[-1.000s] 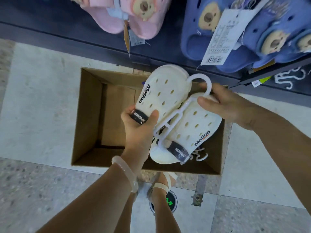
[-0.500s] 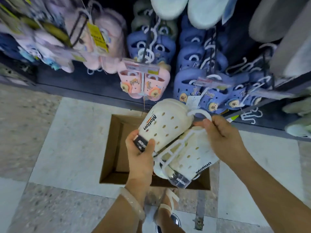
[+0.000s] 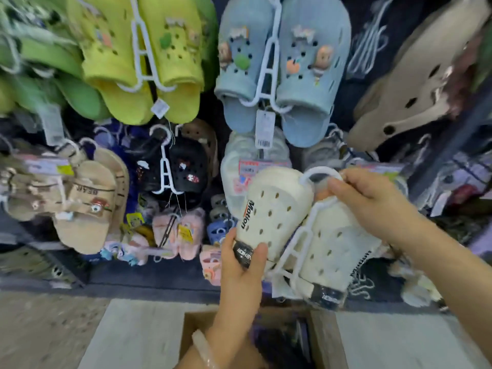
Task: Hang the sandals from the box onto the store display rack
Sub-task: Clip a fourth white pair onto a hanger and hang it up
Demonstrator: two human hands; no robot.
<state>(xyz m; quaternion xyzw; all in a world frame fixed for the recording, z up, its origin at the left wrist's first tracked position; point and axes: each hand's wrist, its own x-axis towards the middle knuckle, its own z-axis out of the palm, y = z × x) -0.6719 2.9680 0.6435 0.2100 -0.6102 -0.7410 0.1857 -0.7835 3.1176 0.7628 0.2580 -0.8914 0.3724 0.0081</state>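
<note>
Both hands on one pair of white sandals [image 3: 298, 230], clipped to a white plastic hanger [image 3: 300, 243] and held up in front of the display rack [image 3: 394, 30], above the box.

Left hand [image 3: 243, 265]: fingers and thumb clamped round the black-banded heel end of the left sandal, the one with "Motion" printed along its side. Pale bracelet [image 3: 203, 350] on that wrist.

Right hand [image 3: 370, 198]: closed on the top of the hanger, fingers pinching just under its hook [image 3: 320, 173]. Hook points up toward the rack, not on any peg that I can see.

Pair sits tilted, toes up and to the left, heels down and to the right.

Cardboard box [image 3: 327, 339] on the floor at the bottom edge of view, directly below the hands. Dark contents inside, too blurred to identify.

Rack is full:
- yellow-green slippers [image 3: 141, 57] top left
- light blue slippers [image 3: 282, 62] top centre, barcode tag [image 3: 265, 131] hanging under them
- black clogs [image 3: 173, 171] mid left
- tan slides [image 3: 87, 201] marked "BEAR" at the left edge
- beige clog [image 3: 415, 83] top right

Heavy motion blur at the left and right edges.
</note>
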